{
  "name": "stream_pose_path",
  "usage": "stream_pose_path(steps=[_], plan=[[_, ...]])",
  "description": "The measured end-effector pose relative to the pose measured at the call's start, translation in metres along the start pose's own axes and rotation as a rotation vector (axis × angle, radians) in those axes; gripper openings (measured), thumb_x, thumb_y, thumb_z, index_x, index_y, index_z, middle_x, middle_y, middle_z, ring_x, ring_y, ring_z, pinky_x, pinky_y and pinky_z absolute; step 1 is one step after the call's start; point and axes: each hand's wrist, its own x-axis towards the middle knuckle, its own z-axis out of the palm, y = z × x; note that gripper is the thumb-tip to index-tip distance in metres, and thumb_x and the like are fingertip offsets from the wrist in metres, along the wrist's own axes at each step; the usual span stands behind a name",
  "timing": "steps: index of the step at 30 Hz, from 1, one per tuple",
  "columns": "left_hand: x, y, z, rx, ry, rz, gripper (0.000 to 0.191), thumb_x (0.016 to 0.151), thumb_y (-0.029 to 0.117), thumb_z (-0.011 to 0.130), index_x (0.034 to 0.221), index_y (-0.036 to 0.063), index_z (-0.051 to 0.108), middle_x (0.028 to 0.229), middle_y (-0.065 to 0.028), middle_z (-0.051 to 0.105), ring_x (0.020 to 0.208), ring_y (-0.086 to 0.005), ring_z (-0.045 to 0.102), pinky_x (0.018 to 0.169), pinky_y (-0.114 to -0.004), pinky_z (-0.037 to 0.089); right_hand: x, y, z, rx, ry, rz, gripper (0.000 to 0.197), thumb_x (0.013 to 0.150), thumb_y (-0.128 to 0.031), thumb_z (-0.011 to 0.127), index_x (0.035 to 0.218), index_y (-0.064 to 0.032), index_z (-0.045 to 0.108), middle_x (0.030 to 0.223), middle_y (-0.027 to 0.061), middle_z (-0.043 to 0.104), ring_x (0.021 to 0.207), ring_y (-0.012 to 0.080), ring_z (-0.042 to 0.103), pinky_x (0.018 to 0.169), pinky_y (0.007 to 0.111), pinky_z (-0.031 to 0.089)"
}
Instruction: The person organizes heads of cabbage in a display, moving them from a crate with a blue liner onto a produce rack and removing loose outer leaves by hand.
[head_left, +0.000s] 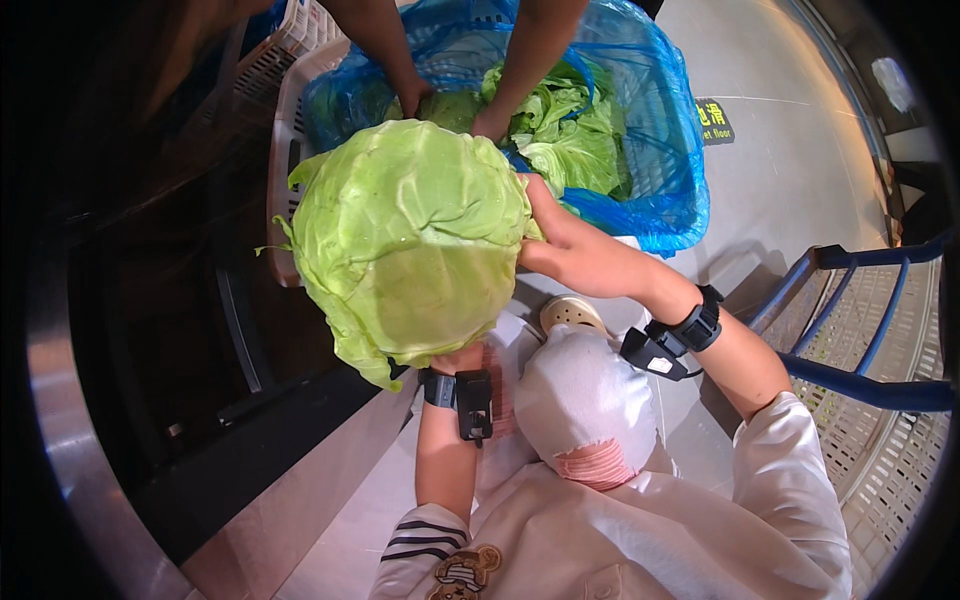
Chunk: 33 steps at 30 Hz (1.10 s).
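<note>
A large green cabbage head (409, 240) with loose outer leaves is held up between my two hands. My right hand (570, 240) grips its right side, thumb and fingers spread along the leaves. From below, my left hand (457, 360) supports it; the cabbage hides nearly all of that hand's fingers. Behind the cabbage stands a plastic basket (283, 225) lined with a blue plastic bag (664, 142). Loose cabbage leaves (574, 154) lie inside the bag.
Another person's hands (491, 124) reach into the basket around another cabbage (450, 109). To the right stands a blue metal frame (870, 382) beside white perforated crates (885, 465). A dark, metal-edged cabinet (247, 427) is on the left. A floor sign (714, 121) lies beyond the basket.
</note>
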Motion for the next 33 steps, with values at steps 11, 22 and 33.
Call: stream_pose_path(steps=[11,22,33], plan=[[-0.011,-0.015,-0.004,0.023,-0.010,-0.068,0.051,0.086,0.034,0.054,0.129,0.0084,0.044,0.126,-0.0068,0.049,0.114,-0.0219,0.046,0.098,-0.037,0.037,-0.012,-0.001,0.005,0.202,-0.002,0.185,0.055,0.093,-0.016,0.041,0.141,0.0001,0.020,0.141,0.0164,0.027,0.130,0.0259,0.028,0.108,0.033,0.021],[-0.007,-0.013,-0.004,0.090,-0.009,-0.061,0.048,0.086,0.028,0.056,0.128,0.0066,0.045,0.124,-0.0069,0.051,0.113,-0.0210,0.048,0.097,-0.036,0.038,-0.018,0.007,0.010,0.499,0.153,0.315,0.047,0.092,-0.008,0.040,0.137,-0.0037,0.027,0.115,0.0071,0.046,0.099,0.0161,0.045,0.084,0.028,0.039],[0.029,0.006,0.018,0.281,0.023,0.052,0.045,0.086,0.023,0.058,0.126,0.0048,0.047,0.122,-0.0069,0.052,0.111,-0.0200,0.049,0.096,-0.035,0.039,-0.012,0.009,-0.010,0.482,0.221,0.181,0.043,0.094,-0.017,0.045,0.131,-0.0023,0.027,0.094,0.0061,0.050,0.076,0.0103,0.053,0.068,0.022,0.045]])
